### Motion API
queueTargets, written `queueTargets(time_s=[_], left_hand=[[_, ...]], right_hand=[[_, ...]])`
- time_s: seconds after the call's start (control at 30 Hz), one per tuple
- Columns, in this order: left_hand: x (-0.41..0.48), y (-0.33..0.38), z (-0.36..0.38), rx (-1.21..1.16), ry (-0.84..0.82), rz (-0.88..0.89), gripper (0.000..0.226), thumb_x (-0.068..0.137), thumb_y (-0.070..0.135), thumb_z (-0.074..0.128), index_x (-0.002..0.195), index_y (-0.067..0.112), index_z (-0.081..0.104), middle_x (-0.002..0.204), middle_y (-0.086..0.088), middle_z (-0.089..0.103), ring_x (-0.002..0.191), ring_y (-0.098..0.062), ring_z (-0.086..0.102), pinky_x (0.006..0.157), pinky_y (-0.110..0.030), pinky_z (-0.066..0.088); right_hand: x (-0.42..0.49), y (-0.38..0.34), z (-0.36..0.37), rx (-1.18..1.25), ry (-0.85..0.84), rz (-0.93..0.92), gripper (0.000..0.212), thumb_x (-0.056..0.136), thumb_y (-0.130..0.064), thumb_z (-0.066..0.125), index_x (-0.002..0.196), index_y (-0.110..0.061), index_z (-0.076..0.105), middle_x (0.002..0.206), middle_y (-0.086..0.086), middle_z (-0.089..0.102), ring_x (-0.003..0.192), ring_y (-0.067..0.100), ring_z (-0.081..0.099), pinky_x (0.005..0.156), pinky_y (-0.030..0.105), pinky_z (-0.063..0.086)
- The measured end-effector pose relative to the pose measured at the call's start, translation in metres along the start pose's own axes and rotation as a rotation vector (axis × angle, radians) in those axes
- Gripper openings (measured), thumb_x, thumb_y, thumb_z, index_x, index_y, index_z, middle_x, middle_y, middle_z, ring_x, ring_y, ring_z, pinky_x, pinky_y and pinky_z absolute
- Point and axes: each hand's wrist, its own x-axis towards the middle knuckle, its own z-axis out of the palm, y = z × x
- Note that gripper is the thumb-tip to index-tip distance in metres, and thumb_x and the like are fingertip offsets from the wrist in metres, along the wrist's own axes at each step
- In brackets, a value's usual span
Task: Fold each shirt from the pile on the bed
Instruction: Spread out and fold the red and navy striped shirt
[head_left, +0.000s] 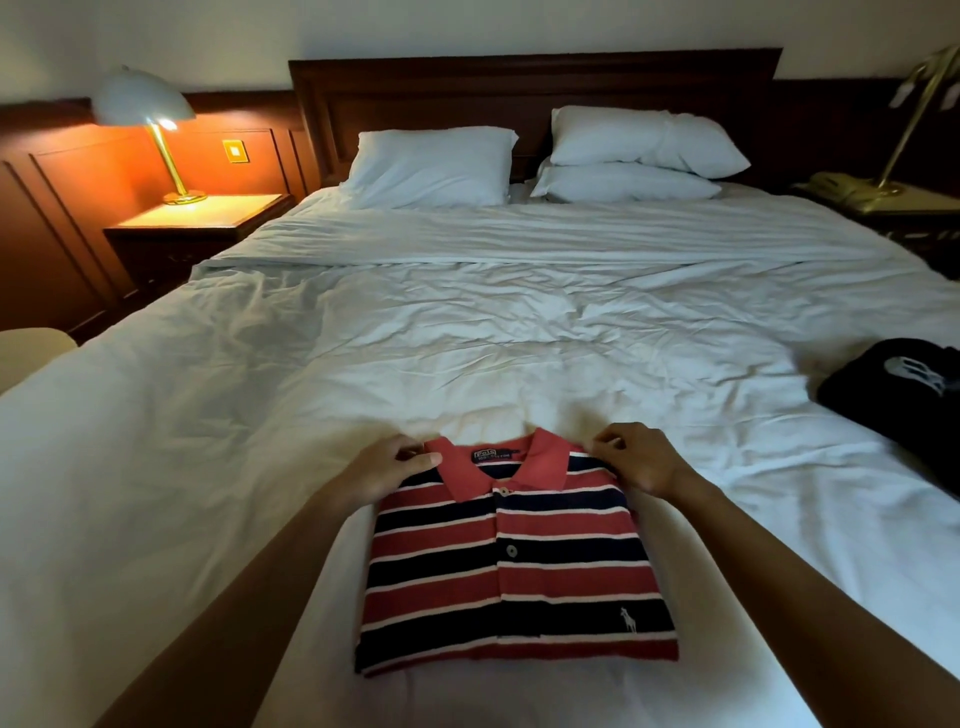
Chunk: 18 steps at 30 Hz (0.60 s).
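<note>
Bed (467, 322), rumpled white sheet | polo shirt (514, 571), near edge: folded square, red-navy-white stripes, red collar up | left hand (387, 470), right hand (636, 460): each pinching a shoulder | black garment (893, 395), right edge

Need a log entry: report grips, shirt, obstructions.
Left grip, right grip pinch striped polo at shoulders. Polo folded, flat on bed. Black garment far right, apart.

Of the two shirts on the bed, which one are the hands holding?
The striped shirt, folded in front: the left hand and right hand pinch its shoulders. The black shirt lies untouched on the right.
</note>
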Motion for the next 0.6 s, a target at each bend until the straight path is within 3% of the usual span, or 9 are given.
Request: queueTargets(time_s=[0.13,0.3,0.4,0.5,0.6], left_hand=[[0.0,-0.006,0.007,0.038,0.084,0.023,0.038,0.093,0.044,0.067,0.118,0.016,0.068,0.115,0.001,0.063,0.107,-0.017,0.061,0.09,-0.029,0.045],[-0.008,-0.013,0.016,-0.041,0.181,0.005,0.022,0.093,0.041,0.066,0.101,0.021,0.07,0.1,0.003,0.069,0.094,-0.013,0.065,0.077,-0.025,0.046],[-0.015,-0.014,0.023,-0.08,0.228,-0.012,0.032,0.091,0.045,0.067,0.109,0.018,0.068,0.104,0.003,0.069,0.096,-0.013,0.065,0.082,-0.028,0.049],[-0.022,-0.012,0.028,-0.146,0.285,-0.031,0.043,0.089,0.045,0.07,0.117,0.014,0.064,0.111,0.002,0.066,0.102,-0.016,0.063,0.09,-0.032,0.048],[-0.031,-0.009,0.029,-0.221,0.35,-0.058,0.025,0.091,0.031,0.072,0.108,0.015,0.062,0.1,0.004,0.065,0.092,-0.013,0.062,0.074,-0.024,0.045]], right_hand=[[-0.014,-0.007,0.003,-0.089,0.052,0.078,0.038,0.085,-0.042,0.072,0.11,-0.015,0.064,0.101,-0.002,0.063,0.102,0.02,0.061,0.08,0.027,0.044],[-0.048,-0.011,0.014,-0.08,0.029,0.174,0.038,0.077,-0.04,0.079,0.067,-0.007,0.064,0.065,0.004,0.065,0.063,0.016,0.062,0.054,0.025,0.043],[-0.058,-0.012,0.018,-0.014,0.07,0.145,0.025,0.076,-0.027,0.081,0.077,-0.003,0.071,0.075,0.007,0.071,0.076,0.019,0.067,0.066,0.029,0.052],[-0.063,-0.014,0.012,0.141,0.158,0.116,0.016,0.076,-0.022,0.083,0.086,-0.014,0.073,0.081,-0.001,0.069,0.08,0.012,0.064,0.067,0.018,0.048],[-0.058,-0.007,0.014,0.376,0.155,0.203,0.016,0.076,-0.019,0.083,0.087,-0.017,0.072,0.089,0.003,0.072,0.087,0.018,0.068,0.083,0.033,0.057]])
